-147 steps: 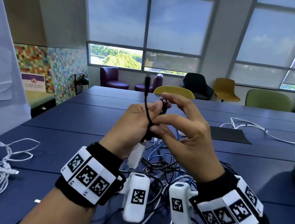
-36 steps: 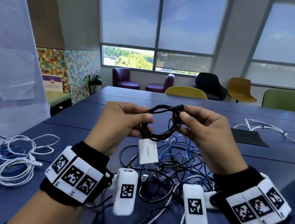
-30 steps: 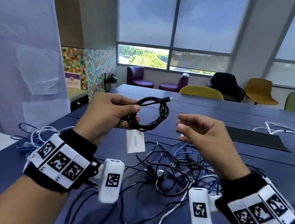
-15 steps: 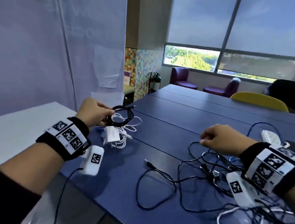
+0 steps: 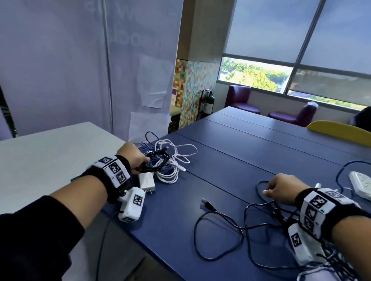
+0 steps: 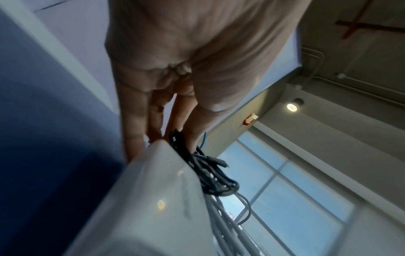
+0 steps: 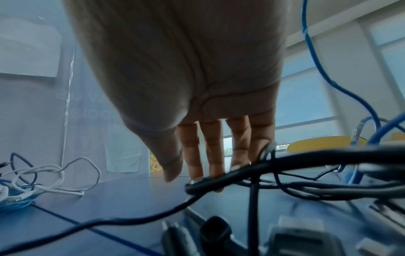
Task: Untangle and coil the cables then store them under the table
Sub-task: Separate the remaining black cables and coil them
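Left hand (image 5: 132,156) at nine o'clock pinches a coiled black cable (image 5: 156,160) with its white charger (image 5: 146,182), over white and blue cables (image 5: 171,161) on the blue desk (image 5: 233,166). Right hand (image 5: 280,189), fingers relaxed, rests at three o'clock over tangled black cables (image 5: 239,229).

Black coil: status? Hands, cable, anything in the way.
Left hand grips the coiled black cable, white adapter attached, at the sorted cable pile. Right hand open over the tangled cables. Nothing blocking.
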### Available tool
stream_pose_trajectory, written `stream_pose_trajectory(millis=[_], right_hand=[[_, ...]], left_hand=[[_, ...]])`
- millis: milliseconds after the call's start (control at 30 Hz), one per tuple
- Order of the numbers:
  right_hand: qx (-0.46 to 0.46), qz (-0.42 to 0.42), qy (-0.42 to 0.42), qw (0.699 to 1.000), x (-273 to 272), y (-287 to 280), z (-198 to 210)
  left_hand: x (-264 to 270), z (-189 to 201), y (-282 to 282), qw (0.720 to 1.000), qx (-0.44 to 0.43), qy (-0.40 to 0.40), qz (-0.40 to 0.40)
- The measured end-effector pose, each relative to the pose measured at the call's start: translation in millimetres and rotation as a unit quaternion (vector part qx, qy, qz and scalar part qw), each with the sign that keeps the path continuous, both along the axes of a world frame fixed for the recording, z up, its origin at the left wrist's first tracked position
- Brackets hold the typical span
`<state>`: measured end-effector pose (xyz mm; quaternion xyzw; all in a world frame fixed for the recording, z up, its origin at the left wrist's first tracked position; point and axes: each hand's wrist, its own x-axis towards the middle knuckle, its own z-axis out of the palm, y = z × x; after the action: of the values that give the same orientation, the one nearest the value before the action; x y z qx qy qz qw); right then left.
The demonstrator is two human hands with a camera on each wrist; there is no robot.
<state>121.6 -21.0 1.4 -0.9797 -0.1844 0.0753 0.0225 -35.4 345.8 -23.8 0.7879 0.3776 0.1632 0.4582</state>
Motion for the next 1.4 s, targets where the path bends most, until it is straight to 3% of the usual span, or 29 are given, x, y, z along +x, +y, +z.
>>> stream_pose_trajectory(millis=[200,500,700,867,1033,1200,1267,1400], right_hand=[[-0.020,0.007,0.009,1.000,-6,5,-9],[-0.028,0.012,0.006,1.000,-11,-4,-7],[-0.072,0.002,-0.039,0.997,-10,-1,-10],[-0.118,0.025,-0.035,0.992,-11,2,0],[0.024,0.030,-0.036,0.999,0,-9,43],[0.149,0.028,-0.092,0.984,5,-24,88],[0.210,0.026,-0.128,0.969,5,-30,101],[0.384,0.031,-0.162,0.908,4,-42,121]], left_hand=[[5,14,-10,0.982,0.129,0.111,-0.079],[21,22,-38,0.957,0.155,0.195,-0.146],[26,42,-51,0.959,0.215,0.161,-0.088],[31,66,-82,0.953,0.260,0.107,-0.110],[50,80,-115,0.944,0.250,0.045,-0.213],[68,83,-153,0.927,0.222,0.000,-0.302],[75,81,-167,0.919,0.212,-0.005,-0.332],[81,76,-191,0.911,0.162,-0.036,-0.377]])
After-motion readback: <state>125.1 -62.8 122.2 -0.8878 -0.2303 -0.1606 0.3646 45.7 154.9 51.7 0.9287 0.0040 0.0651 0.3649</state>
